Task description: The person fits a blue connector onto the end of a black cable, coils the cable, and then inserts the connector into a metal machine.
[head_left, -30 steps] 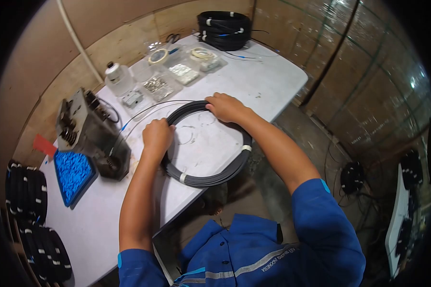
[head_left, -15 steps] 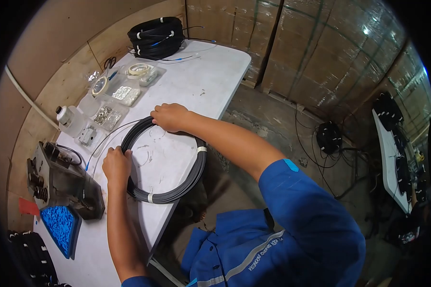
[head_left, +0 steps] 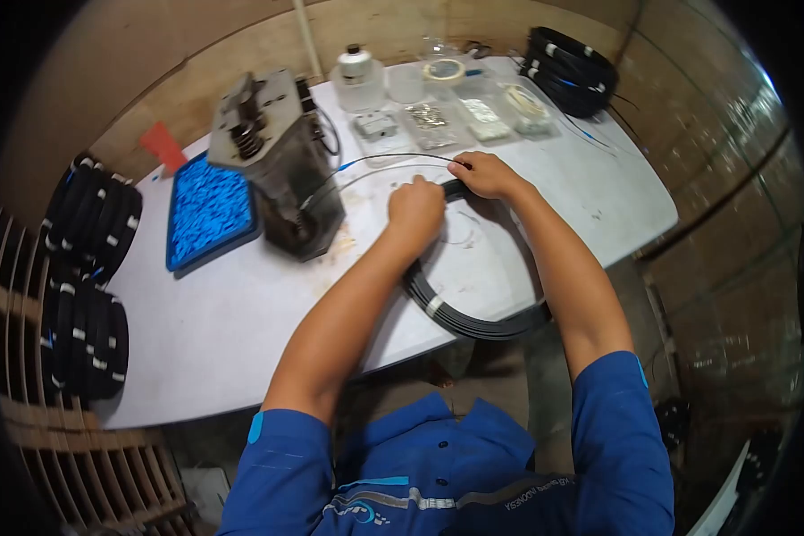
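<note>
A coil of black cable (head_left: 478,326) lies on the white table, its near part reaching the front edge. A band of white tape (head_left: 434,306) wraps it at lower left. My left hand (head_left: 417,214) is closed on the coil's upper left side. Close by, my right hand (head_left: 485,175) grips the top of the coil, fingers curled around it. Loose cable ends arch leftward from the hands toward a metal bench machine (head_left: 286,174); a small blue piece (head_left: 346,167) sits on one of them. Both palms are hidden.
A blue tray (head_left: 213,213) of small blue parts stands left of the machine. Clear boxes of small metal parts (head_left: 429,116), tape rolls (head_left: 444,70) and a bottle (head_left: 355,64) line the back. More cable coils stand at right (head_left: 570,71) and left (head_left: 89,219).
The view has swung left, bringing the machine, blue tray and left-hand coils further in. My hands stay on the coil and now sit closer together near its top.
</note>
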A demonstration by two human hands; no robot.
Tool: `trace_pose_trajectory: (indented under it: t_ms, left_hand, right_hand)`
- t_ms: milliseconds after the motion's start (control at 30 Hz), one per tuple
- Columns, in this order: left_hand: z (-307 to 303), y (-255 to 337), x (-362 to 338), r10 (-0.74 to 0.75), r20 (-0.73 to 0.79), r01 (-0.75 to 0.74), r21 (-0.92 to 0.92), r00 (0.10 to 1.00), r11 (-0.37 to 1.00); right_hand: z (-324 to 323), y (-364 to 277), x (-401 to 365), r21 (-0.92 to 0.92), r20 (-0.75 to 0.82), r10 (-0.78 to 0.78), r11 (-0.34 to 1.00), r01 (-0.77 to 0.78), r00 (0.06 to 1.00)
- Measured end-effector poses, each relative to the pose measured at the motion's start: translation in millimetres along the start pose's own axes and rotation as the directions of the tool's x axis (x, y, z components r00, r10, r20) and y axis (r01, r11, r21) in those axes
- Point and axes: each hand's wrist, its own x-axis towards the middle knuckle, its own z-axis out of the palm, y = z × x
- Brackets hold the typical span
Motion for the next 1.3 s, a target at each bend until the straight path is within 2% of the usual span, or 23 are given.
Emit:
trace_pose_trajectory:
  t_ms: [67,100,167,200,300,367,433,633,700,733,800,833,900,967,1033,1100,1133,1167,1300]
  left_hand:
    - [2.0,-0.2,-1.4,0.005,-0.037,-0.005,-0.006,0.999,1.0]
    - [4.2,-1.0,-1.8,0.017,-0.063,-0.017,-0.002,0.998,1.0]
    - [8.7,-1.6,-1.3,0.005,-0.09,-0.005,-0.007,0.996,1.0]
    - [10.9,-2.0,0.4,0.014,-0.116,-0.016,-0.015,0.993,1.0]
    - [7.0,1.4,0.8,0.035,-0.128,-0.032,0.026,0.991,0.999]
    - [7.4,6.9,4.7,0.013,-0.144,-0.011,0.011,0.99,1.0]
    - [8.5,14.1,12.6,-0.01,-0.104,0.008,-0.02,0.995,1.0]
    - [22.7,28.1,31.4,-0.095,-0.098,0.085,-0.106,0.991,0.991]
    - [23.9,26.9,28.4,-0.139,-0.099,0.118,-0.187,0.985,0.975]
    - [11.4,27.5,20.1,-0.139,-0.104,0.119,-0.183,0.985,0.976]
    - [-16.4,26.9,-7.6,-0.004,-0.08,-0.006,-0.136,0.997,0.991]
    - [-29.9,22.3,-22.2,-0.006,-0.077,-0.005,-0.13,0.997,0.992]
    - [-56.1,5.2,-55.9,0.146,-0.309,-0.161,-0.022,0.94,0.987]
    - [-76.3,-19.5,-91.2,0.16,-0.446,-0.132,0.094,0.881,0.987]
    - [-84.4,-41.6,-121.7,0.052,-0.395,-0.003,0.124,0.917,0.992]
    - [-78.0,-64.8,-140.5,-0.122,-0.226,0.106,-0.081,0.967,0.991]
    - [-76.6,-70.8,-146.9,-0.183,-0.18,0.159,-0.142,0.966,0.977]
    - [-75.0,-76.0,-151.1,-0.185,-0.177,0.162,-0.137,0.967,0.977]
    - [-77.5,-82.4,-152.4,-0.2,-0.278,0.109,-0.31,0.939,0.944]
  right_hand:
    - [12.7,-12.4,15.9,0.014,-0.075,0.003,1.0,-0.002,0.997]
    - [17.6,-20.5,21.0,0.017,-0.064,-0.017,1.0,0.018,0.998]
    - [27.1,-34.7,25.6,0.116,-0.077,0.108,0.988,-0.098,0.991]
    - [27.1,-42.2,23.4,0.116,-0.072,0.095,0.99,-0.086,0.993]
    - [15.8,-60.0,11.0,0.075,-0.125,0.203,0.978,-0.195,0.971]
    - [17.9,-46.0,14.2,0.107,-0.145,0.157,0.984,-0.142,0.977]
    - [17.0,-27.0,21.7,0.235,-0.138,0.031,0.972,0.002,0.99]
    - [7.3,3.0,33.8,0.206,-0.066,0.013,0.979,0.001,0.998]
    - [8.6,5.0,32.8,0.203,-0.072,0.018,0.979,-0.002,0.997]
    - [8.3,3.3,32.3,0.203,-0.076,0.012,0.979,0.003,0.997]
    - [9.2,0.8,29.5,0.161,-0.116,0.012,0.987,0.007,0.993]
    - [9.1,-0.3,29.3,0.167,-0.117,0.01,0.986,0.01,0.993]
    - [8.5,-5.5,26.7,0.177,-0.098,0.018,0.984,-0.001,0.995]
    - [7.3,-12.6,26.5,0.177,-0.096,0.006,0.984,0.011,0.995]
    - [3.5,-24.1,27.4,0.176,-0.101,-0.007,0.984,0.025,0.995]
    - [5.6,-40.3,25.8,0.195,-0.117,-0.117,0.971,0.138,0.986]
    - [6.4,-48.7,26.0,0.203,-0.117,-0.118,0.969,0.14,0.986]
    - [7.0,-57.4,26.7,0.141,-0.098,-0.146,0.977,0.159,0.984]
    - [5.8,-77.0,26.3,-0.047,-0.021,-0.199,0.979,0.198,0.98]
